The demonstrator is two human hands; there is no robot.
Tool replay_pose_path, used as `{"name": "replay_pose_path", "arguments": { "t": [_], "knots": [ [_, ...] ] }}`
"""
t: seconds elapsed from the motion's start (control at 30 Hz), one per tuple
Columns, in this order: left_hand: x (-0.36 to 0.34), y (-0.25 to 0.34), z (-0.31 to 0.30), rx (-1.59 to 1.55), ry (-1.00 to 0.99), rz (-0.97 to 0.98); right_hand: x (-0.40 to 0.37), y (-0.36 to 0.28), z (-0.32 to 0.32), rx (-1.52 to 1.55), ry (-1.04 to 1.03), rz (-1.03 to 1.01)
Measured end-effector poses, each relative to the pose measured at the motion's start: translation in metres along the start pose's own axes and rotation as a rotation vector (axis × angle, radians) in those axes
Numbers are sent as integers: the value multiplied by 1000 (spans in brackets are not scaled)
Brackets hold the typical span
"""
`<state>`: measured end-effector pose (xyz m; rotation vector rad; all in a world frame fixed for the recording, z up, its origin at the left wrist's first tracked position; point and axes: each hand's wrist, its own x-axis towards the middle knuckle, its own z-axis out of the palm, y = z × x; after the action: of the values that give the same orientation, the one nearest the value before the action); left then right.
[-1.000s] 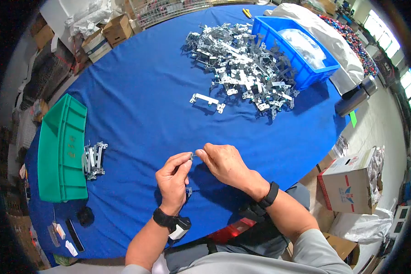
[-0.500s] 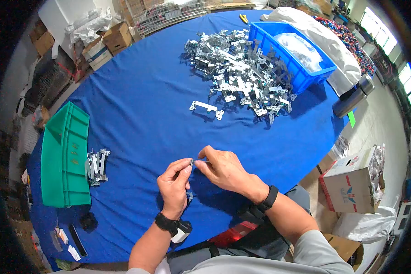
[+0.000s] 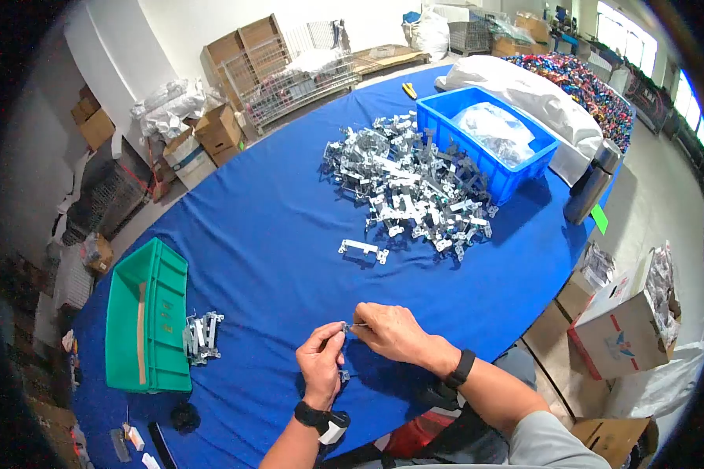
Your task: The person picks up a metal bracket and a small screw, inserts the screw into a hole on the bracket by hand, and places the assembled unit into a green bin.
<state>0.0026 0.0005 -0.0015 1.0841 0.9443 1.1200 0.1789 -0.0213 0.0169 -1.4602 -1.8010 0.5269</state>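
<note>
Near the front of the blue-covered table, my left hand (image 3: 322,361) is closed around a metal bracket (image 3: 344,376). One end of it shows below my palm and a bit of metal shows at the fingertips; the middle is hidden. Touching close beside it, my right hand (image 3: 391,330) pinches a thin, dark, rod-like piece (image 3: 357,324), too small to name, against the bracket's upper end. A single bracket (image 3: 364,250) lies farther forward on the cloth, in front of a large heap of similar metal brackets (image 3: 414,191).
A blue bin (image 3: 516,184) with clear plastic bags stands behind the heap, near a steel flask (image 3: 593,184). To the left is a green bin (image 3: 172,313) with several brackets (image 3: 203,338) against it. A yellow-handled tool (image 3: 409,91) lies at the far edge.
The camera view has tilted up, so the table and hands appear lower and more of the room shows. Both hands stay together at the bracket, with the right fingers slightly shifted.
</note>
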Motion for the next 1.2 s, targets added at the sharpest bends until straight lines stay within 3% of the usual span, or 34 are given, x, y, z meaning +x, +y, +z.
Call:
{"name": "replay_pose_path", "arguments": {
  "t": [0.1, 0.17, 0.33, 0.5, 1.2],
  "knots": [
    [0, -5, -2, -18, 6, -6, -4, 2, 3, -47, 16, -50],
    [0, -3, -2, 33, 18, -32, -2, 3, 5, -180, -93, 29],
    [0, -3, 1, 31, -9, -4, -3, -4, -3, -93, -55, 99],
    [1, -3, 3, 21, 26, -6, -4, 1, 6, -64, 28, -6],
    [-3, -5, 2, 64, 31, -4, -4, -2, -1, -40, -7, 30]
  ]
}}
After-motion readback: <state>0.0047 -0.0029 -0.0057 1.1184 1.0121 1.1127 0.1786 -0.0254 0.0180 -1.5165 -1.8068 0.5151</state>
